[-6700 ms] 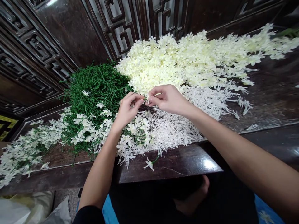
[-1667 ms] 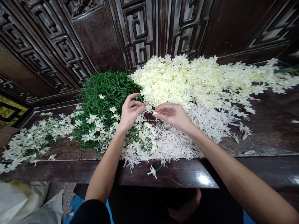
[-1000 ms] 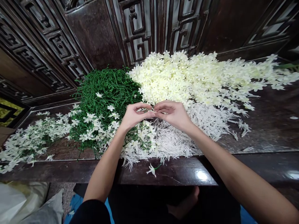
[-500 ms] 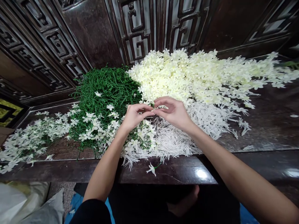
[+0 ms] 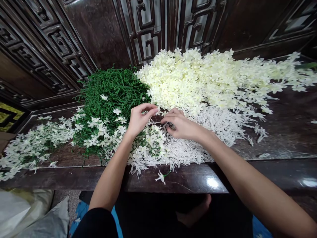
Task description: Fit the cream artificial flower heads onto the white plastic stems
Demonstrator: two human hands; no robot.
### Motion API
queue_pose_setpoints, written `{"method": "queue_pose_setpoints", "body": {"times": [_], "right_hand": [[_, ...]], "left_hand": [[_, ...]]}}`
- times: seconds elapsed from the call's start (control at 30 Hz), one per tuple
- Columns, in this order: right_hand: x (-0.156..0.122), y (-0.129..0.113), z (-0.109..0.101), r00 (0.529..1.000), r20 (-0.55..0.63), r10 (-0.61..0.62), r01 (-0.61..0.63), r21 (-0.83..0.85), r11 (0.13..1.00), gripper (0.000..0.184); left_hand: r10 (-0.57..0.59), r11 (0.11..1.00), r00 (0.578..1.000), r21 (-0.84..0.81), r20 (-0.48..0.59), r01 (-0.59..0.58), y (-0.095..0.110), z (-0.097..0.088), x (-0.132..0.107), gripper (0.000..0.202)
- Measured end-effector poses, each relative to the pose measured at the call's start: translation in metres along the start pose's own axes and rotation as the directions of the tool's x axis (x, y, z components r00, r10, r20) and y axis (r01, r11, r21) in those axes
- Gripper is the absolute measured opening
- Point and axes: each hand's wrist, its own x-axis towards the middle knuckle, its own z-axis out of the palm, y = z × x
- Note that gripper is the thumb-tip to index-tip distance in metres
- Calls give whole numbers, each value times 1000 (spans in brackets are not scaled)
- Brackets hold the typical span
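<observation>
My left hand (image 5: 140, 119) is pinched, with a small white artificial flower (image 5: 158, 111) at its fingertips. Beside it, my right hand (image 5: 180, 125) has bent fingers with a gap between thumb and forefinger; nothing shows in it. It hovers at the edge of a heap of thin white stamen pieces (image 5: 220, 127). Behind both hands lies a large pile of cream petal flowers (image 5: 193, 79). Green plastic stems (image 5: 111, 89) are heaped at the back left. Flowers joined to green stems (image 5: 151, 142) lie under and beside my left wrist.
More stemmed white flowers (image 5: 39, 142) spread along the left of the dark wooden bench (image 5: 284, 132). One stemmed flower (image 5: 160, 177) lies on the front edge. A carved wooden backrest (image 5: 146, 29) rises behind. Pale sacks (image 5: 29, 211) are on the floor at lower left.
My hands, fingertips together before, have come apart. The right hand has moved slightly down, its thumb now away from the forefinger; a white flower shows at the left fingertips.
</observation>
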Motion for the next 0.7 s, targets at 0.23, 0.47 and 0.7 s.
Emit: {"method": "queue_pose_setpoints", "body": {"times": [0.23, 0.47, 0.7], "right_hand": [[1, -2, -1, 998, 58, 22, -17, -84, 996, 38], [-1, -7, -5, 992, 114, 53, -34, -157, 987, 23], [-1, -9, -9, 991, -18, 135, -136, -69, 988, 18]], "left_hand": [[-27, 1000, 1000, -8, -10, 27, -1, -2, 2, 12], [-87, 996, 996, -25, 23, 87, 3, -2, 1, 15], [-82, 997, 996, 10, 23, 82, 3, -2, 2, 14]]}}
